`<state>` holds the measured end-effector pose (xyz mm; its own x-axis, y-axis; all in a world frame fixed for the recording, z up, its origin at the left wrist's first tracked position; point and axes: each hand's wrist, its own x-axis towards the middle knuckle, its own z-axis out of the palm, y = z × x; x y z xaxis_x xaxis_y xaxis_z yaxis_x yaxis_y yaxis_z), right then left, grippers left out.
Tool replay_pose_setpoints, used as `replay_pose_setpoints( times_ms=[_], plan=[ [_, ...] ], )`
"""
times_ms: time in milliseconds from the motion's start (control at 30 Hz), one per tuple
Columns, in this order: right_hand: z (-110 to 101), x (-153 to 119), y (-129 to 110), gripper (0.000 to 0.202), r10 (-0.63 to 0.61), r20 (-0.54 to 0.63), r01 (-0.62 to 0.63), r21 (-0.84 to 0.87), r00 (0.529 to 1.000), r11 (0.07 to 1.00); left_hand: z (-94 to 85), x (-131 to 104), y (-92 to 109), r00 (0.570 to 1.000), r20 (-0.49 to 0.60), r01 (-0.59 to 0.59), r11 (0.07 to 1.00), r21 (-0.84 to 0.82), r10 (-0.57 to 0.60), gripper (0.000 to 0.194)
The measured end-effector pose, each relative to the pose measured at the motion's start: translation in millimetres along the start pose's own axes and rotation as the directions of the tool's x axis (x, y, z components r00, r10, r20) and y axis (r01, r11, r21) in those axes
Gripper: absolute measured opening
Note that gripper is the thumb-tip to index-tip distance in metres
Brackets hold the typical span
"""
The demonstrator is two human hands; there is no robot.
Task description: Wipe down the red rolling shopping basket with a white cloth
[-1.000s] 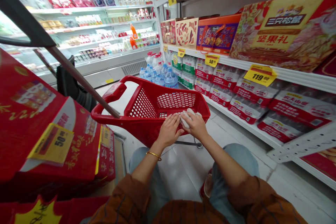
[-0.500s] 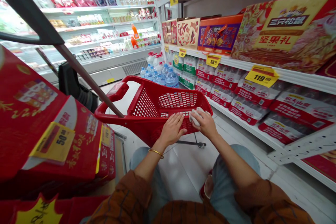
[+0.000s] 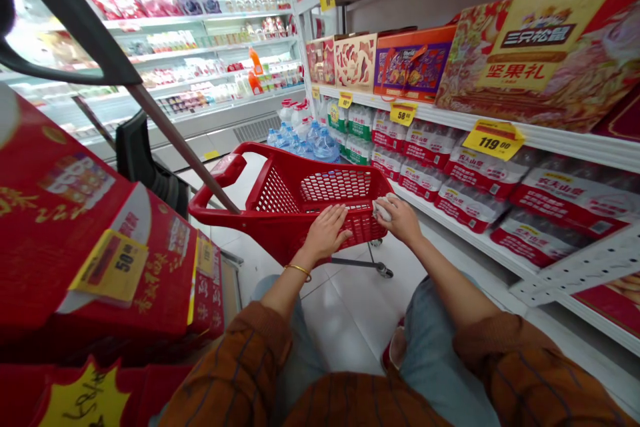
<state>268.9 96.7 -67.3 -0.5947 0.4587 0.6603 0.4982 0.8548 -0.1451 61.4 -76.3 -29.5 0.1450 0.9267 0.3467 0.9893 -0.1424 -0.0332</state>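
A red plastic shopping cart (image 3: pixel 280 230) with perforated basket walls and a long grey pole handle (image 3: pixel 175 143) stands before me. My left hand (image 3: pixel 325 233) lies flat on the cart's near rim, its fingers stretched out together and no object in it. At the rim's right corner, my right hand (image 3: pixel 403 219) is closed around a crumpled white cloth (image 3: pixel 384 208) and presses it against the red plastic. Part of the cloth is hidden under the fingers. One caster (image 3: pixel 384 271) shows below the basket on the floor.
Shelves on the right hold gift boxes (image 3: pixel 535 57) above shrink-wrapped bottle packs (image 3: pixel 467 193). Stacked red cartons (image 3: pixel 160 267) stand close on the left. Large water bottles (image 3: pixel 305 140) sit on the floor beyond the cart, before a refrigerated display (image 3: pixel 200 120).
My right hand has slid the cloth slightly right and forward along the rim's corner. The left hand stays on the rim. The cart's right end has swung a little away from me.
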Motion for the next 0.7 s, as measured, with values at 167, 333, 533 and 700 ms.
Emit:
replay_pose_setpoints(
  times_ms=[167, 333, 533, 700],
  plan=[
    [12.5, 13.1, -2.3, 0.034, 0.014, 0.005, -0.014, 0.014, 1.0, 1.0, 3.6, 6.2, -16.0, 1.0, 0.006, 0.015, 1.0, 0.013, -0.015, 0.056],
    [29.6, 31.1, -3.9, 0.035, 0.018, 0.021, -0.019, 0.042, 1.0, 0.999, 7.2, 15.6, -36.7, 0.999, 0.011, 0.041, 0.999, 0.028, -0.042, 0.054],
    [50.6, 54.0, -9.9, 0.035, 0.039, 0.025, -0.041, 0.058, 0.999, 0.998, 12.8, 26.7, -67.6, 0.998, 0.006, 0.065, 0.996, 0.055, -0.066, 0.054],
    [70.4, 69.1, -13.0, 0.038, 0.045, 0.018, -0.046, 0.072, 0.999, 0.996, 17.0, 35.8, -89.7, 0.996, -0.003, 0.087, 0.993, 0.075, -0.087, 0.053]
  ],
)
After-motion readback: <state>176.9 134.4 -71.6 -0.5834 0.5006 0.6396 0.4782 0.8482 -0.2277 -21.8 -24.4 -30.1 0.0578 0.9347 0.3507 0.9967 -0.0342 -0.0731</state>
